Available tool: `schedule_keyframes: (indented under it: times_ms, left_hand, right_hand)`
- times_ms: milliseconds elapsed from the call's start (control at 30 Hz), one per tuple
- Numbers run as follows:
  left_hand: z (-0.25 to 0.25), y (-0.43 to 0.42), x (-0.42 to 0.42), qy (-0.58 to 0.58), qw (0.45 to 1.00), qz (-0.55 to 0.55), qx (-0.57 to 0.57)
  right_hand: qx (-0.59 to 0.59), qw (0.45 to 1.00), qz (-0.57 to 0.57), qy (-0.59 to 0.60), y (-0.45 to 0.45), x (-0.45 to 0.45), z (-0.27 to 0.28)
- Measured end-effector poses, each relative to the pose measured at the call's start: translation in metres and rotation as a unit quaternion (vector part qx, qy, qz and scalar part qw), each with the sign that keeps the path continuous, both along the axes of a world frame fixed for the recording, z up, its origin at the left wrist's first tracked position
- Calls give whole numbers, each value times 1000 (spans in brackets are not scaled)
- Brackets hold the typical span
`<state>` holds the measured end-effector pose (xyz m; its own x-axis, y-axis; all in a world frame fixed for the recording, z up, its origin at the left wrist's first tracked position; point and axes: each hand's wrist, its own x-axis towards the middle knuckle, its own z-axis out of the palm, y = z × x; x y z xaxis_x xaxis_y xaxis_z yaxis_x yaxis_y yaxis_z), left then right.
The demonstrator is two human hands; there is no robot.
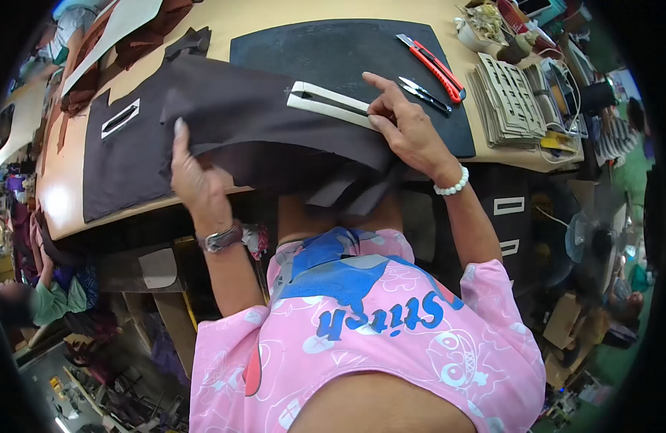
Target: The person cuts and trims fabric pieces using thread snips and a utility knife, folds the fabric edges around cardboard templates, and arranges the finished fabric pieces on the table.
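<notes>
Dark fabric (239,108) lies over the table and hangs over its front edge. A long white slotted strip (329,103) rests on it, and my right hand (412,130) pinches the strip's right end between thumb and a finger, index finger raised. My left hand (198,184), partly blurred, is over the fabric's front edge at the left, thumb up and the other fingers smeared; whether it grips the cloth is unclear. A smaller white slotted piece (121,119) sits on the fabric at the far left.
A black mat (333,50) bears a red cutter (434,68) and small snips (424,95). Stacked slotted card pieces (506,101) are at the right, below a container (483,32). Brown cloth (149,32) lies back left. Other people are at both sides.
</notes>
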<state>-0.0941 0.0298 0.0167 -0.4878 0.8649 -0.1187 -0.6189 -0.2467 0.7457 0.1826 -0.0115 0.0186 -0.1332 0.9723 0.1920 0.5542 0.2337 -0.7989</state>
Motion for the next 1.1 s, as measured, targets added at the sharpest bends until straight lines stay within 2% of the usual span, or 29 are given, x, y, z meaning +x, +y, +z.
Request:
schedule_keyframes:
  times_ms: [33, 67, 100, 167, 200, 233, 267, 333, 367, 400, 500, 633, 733, 900, 1000, 1100]
  left_hand:
    - [-3, -2, -12, 20, 999, 46, -11]
    - [-20, 1, -29, 188, 974, 118, 34]
    - [-14, -3, -27, 318, 930, 183, 27]
    - [12, -12, -12, 554, 778, 294, 8]
    - [22, -13, -1, 627, 740, 238, 47]
    - [32, -11, 9, 693, 697, 136, 124]
    - [37, -6, 22, 713, 678, 1, 177]
    - [28, 8, 50, 722, 598, -226, 265]
    - [12, 20, 62, 724, 547, -267, 324]
    - [3, 30, 71, 721, 504, -349, 322]
    - [-11, 58, 83, 667, 465, -500, 297]
    - [-22, 67, 82, 604, 505, -555, 269]
    - [-27, 66, 76, 590, 527, -523, 316]
    - [-35, 61, 71, 623, 534, -460, 339]
    - [-36, 59, 70, 646, 521, -427, 360]
    - [-38, 59, 69, 662, 505, -410, 372]
  right_hand:
    - [4, 1000, 11, -12, 5, 0, -4]
    - [16, 999, 12, -45, 7, -4, -7]
    - [50, 996, 18, -75, 8, -6, -13]
    - [115, 984, 26, -131, 7, -11, -30]
    - [144, 980, 21, -135, 5, -14, -33]
    - [154, 980, 17, -128, 3, -15, -36]
    - [165, 979, 12, -119, 1, -16, -38]
    - [185, 977, 2, -109, -1, -16, -41]
    - [193, 976, -2, -106, -1, -15, -42]
    - [200, 974, -7, -104, -2, -15, -43]
    - [207, 972, -20, -108, -3, -14, -45]
    - [209, 970, -19, -120, -3, -13, -45]
    - [239, 958, 4, -158, -4, -6, -46]
    - [302, 918, 56, -251, -13, 11, -45]
    - [268, 939, 52, -210, -24, 19, -41]
    - [160, 985, -37, -62, -31, 20, -44]
